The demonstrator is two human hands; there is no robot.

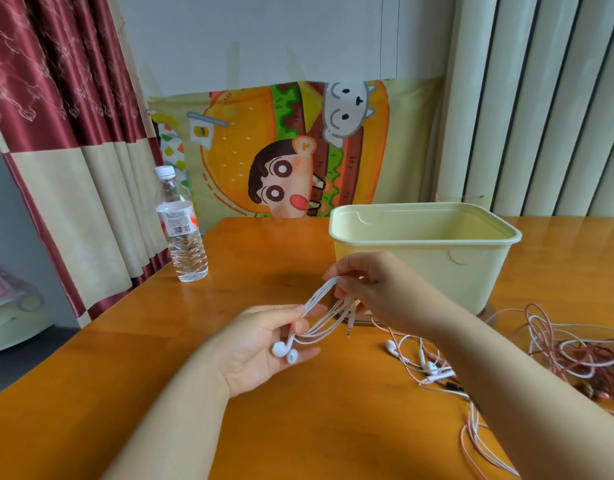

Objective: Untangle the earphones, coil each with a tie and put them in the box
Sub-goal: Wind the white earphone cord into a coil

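**Bystanders on and around the table**

A clear plastic water bottle [181, 230] with a white cap [165, 171] stands upright on the orange wooden table [90, 375], beyond and left of the left hand [264, 344]. Farther left hangs a red-and-cream curtain [56, 116]. Far beyond the right hand [367, 289] hangs a cartoon burger cloth [281, 150].

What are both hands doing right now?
Left hand: pinching the white earphones near the buds.
Right hand: gripping their other looped end.

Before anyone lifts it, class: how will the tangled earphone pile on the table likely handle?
The earphone pile is probably floppy: its thin cables lie in loose loops on the table. Pink and white cables cross, so lifting one would likely drag others.
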